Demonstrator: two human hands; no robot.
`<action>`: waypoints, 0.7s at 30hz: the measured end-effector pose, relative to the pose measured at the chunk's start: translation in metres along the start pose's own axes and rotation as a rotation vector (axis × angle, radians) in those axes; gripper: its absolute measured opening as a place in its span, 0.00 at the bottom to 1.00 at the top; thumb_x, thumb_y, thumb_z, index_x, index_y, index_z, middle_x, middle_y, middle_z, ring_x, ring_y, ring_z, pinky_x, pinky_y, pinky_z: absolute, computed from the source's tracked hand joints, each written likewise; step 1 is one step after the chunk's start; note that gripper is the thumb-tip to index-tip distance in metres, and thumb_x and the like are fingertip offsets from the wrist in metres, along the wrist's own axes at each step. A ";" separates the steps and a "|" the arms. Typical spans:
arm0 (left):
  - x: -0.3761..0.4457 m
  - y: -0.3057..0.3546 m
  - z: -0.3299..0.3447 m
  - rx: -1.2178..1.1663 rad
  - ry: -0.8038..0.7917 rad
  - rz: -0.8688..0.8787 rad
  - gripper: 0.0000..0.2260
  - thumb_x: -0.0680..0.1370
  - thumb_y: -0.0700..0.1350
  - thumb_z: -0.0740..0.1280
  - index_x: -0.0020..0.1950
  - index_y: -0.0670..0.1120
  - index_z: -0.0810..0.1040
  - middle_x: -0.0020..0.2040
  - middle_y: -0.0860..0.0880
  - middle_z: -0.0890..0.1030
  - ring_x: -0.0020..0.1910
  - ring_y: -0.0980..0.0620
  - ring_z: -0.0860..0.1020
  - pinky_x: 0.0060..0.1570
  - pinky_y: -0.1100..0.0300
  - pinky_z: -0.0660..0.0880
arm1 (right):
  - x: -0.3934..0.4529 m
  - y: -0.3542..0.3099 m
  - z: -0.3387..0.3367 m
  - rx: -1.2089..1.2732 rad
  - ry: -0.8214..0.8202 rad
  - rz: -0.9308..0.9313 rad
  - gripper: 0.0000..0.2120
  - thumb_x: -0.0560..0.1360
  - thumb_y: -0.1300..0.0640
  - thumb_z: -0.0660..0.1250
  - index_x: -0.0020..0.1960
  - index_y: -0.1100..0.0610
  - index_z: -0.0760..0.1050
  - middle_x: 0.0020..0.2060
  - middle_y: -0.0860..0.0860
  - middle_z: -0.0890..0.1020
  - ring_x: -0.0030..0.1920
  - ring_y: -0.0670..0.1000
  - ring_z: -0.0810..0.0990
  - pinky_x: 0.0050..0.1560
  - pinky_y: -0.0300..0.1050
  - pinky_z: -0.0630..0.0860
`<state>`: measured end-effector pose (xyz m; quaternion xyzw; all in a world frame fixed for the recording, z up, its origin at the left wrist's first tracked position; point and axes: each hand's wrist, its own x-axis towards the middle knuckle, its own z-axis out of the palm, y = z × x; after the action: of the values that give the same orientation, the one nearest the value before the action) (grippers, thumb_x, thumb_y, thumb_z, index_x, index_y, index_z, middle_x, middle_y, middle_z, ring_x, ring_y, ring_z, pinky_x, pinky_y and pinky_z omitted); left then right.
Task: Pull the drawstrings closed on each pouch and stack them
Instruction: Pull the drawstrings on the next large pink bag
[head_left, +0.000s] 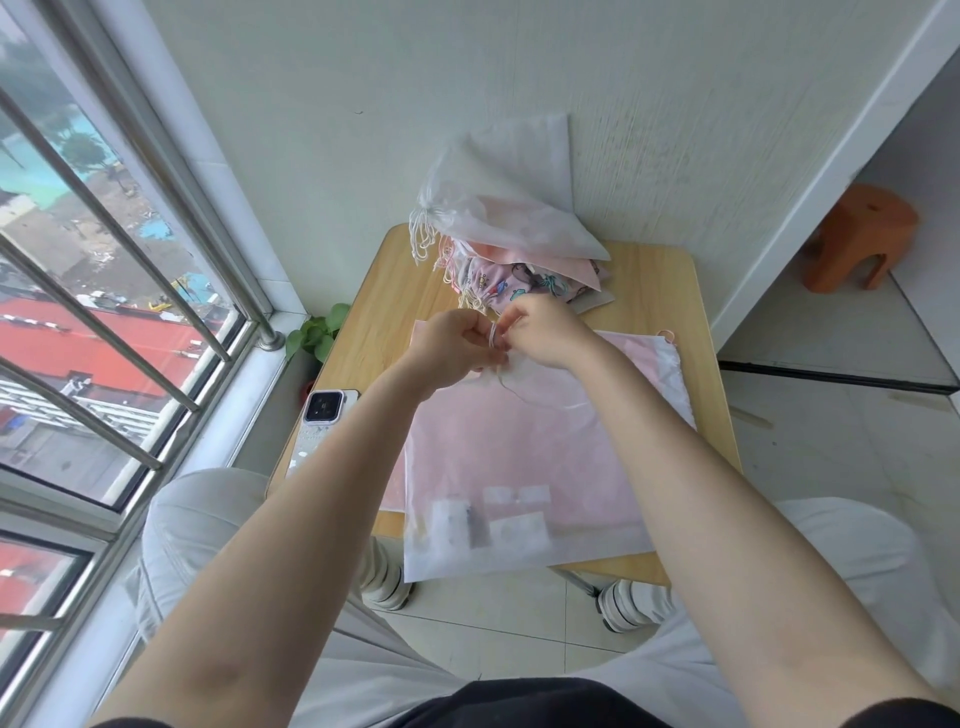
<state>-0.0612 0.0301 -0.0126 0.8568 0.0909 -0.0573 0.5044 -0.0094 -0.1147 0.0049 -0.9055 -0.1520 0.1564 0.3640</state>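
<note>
A small wooden desk (654, 291) stands against a pale wall, with a barred window (104, 312) along its left side. The biggest thing on it is a frosted, pinkish drawstring pouch (519, 457) lying flat across the near half, its bottom edge hanging past the desk's front rim; a few pale rectangular items show dimly through its lower part. At the far end sits a stack of pouches (498, 234), translucent white ones on top, pink and cartoon-printed ones beneath, their gathered necks and white cords dangling toward the left. An orange stool (857, 234) stands on the floor well off to the right. A phone (324, 415) in a pale case lies on the desk's left edge, and a small green plant (317, 332) sits just beyond that corner by the window sill.

Both hands meet over the top edge of the flat pouch. The left hand (452, 348) is curled closed, and the right hand (545, 332) is likewise pinched; between them they grip the pouch's thin drawstring (494, 338), which loops around the fingers and trails down onto the pouch's neck.
</note>
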 end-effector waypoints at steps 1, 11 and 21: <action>0.000 -0.001 0.000 0.056 0.036 0.032 0.09 0.70 0.40 0.77 0.46 0.41 0.79 0.37 0.49 0.81 0.35 0.52 0.78 0.43 0.59 0.74 | 0.000 0.002 0.000 -0.006 -0.016 0.001 0.06 0.71 0.60 0.68 0.46 0.53 0.79 0.47 0.50 0.83 0.50 0.50 0.80 0.51 0.44 0.74; 0.000 -0.014 0.012 -0.016 0.238 0.147 0.08 0.69 0.40 0.76 0.38 0.51 0.80 0.35 0.54 0.82 0.33 0.58 0.78 0.42 0.55 0.77 | -0.004 0.005 0.002 0.037 -0.093 -0.026 0.12 0.66 0.61 0.75 0.46 0.53 0.77 0.40 0.48 0.80 0.41 0.48 0.77 0.43 0.43 0.73; -0.006 -0.011 0.015 -0.235 0.191 0.093 0.02 0.73 0.46 0.75 0.41 0.50 0.86 0.38 0.50 0.85 0.38 0.53 0.82 0.46 0.54 0.81 | -0.001 0.006 0.015 -0.315 -0.050 -0.092 0.11 0.76 0.56 0.61 0.46 0.58 0.81 0.45 0.57 0.82 0.48 0.58 0.78 0.47 0.50 0.76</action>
<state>-0.0696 0.0221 -0.0282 0.7968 0.1049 0.0589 0.5921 -0.0151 -0.1101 -0.0094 -0.9393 -0.2247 0.1362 0.2205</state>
